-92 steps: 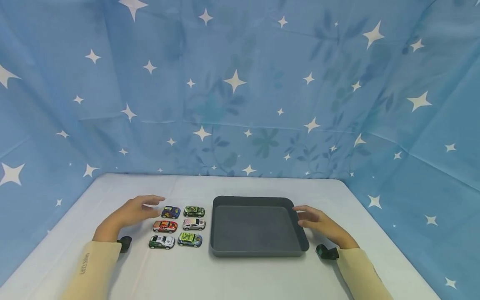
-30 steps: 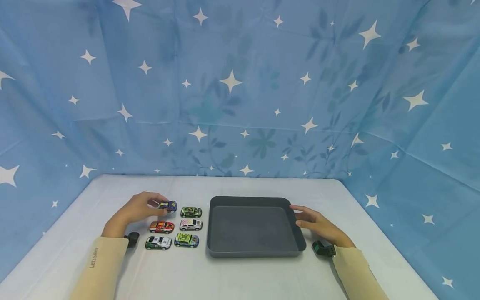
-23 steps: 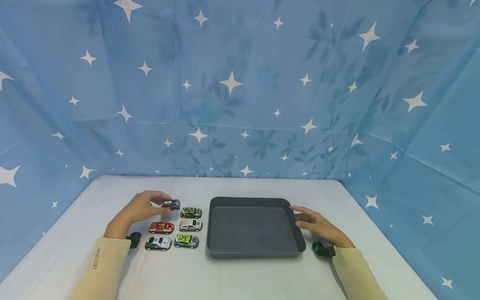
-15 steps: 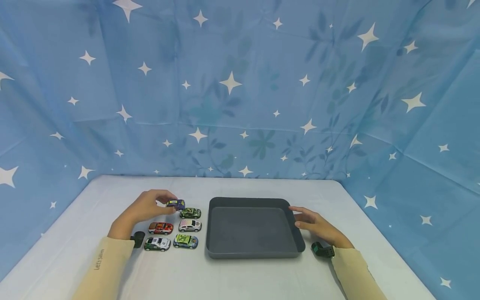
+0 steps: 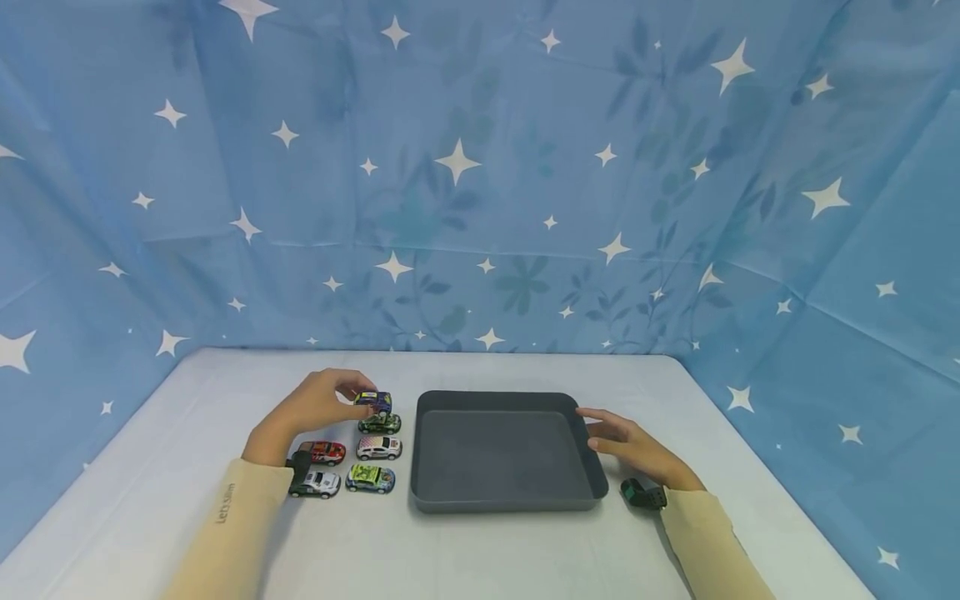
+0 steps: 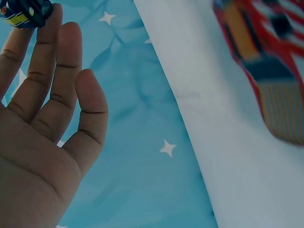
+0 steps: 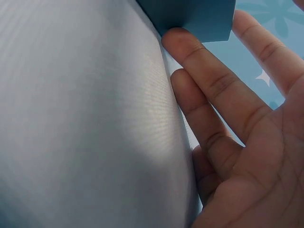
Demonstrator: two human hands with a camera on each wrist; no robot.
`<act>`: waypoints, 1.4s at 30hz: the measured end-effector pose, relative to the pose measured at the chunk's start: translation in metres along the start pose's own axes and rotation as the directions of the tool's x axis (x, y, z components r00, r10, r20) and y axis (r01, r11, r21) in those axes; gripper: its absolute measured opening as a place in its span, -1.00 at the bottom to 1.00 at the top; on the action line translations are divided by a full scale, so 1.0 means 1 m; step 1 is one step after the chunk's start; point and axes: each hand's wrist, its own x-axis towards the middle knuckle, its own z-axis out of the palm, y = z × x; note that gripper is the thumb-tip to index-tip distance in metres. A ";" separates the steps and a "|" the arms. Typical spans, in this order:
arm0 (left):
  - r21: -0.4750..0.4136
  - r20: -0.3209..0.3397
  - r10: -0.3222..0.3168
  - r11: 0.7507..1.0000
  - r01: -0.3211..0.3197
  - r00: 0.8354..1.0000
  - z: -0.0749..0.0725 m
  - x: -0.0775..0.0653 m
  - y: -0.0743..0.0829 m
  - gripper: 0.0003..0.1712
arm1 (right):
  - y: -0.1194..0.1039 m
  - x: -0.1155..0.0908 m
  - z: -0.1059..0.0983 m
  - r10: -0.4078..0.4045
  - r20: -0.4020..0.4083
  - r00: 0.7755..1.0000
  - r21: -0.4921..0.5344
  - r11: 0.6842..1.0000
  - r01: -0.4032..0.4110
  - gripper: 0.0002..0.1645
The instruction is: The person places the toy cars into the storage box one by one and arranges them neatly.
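Observation:
My left hand pinches a blue toy car between thumb and fingertips, raised over the far end of the group of cars. It overlaps a green camouflage toy car in the head view. In the left wrist view the blue car shows only at the top left corner, at the fingertips. A dark grey tray lies to the right of the cars. Beside the tray's right wall is my right hand, fingers relaxed. The right wrist view has a fingertip right at the tray's outer wall.
Nearer me on the white table stand a white-and-pink car, a yellow-green car, a red car and a white-and-green car. The left wrist camera partly covers the last two. A blue starry curtain hangs behind.
My left hand has taken the blue car from the far left spot, lifted it and moved it rightward over the camouflage car. My right hand stays at the tray's side.

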 end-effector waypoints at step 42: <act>-0.225 -0.030 0.116 0.967 -0.119 0.993 0.035 0.037 0.054 -0.63 | 0.002 -0.001 0.004 -0.012 -0.011 1.000 -0.012 1.000 0.012 -0.23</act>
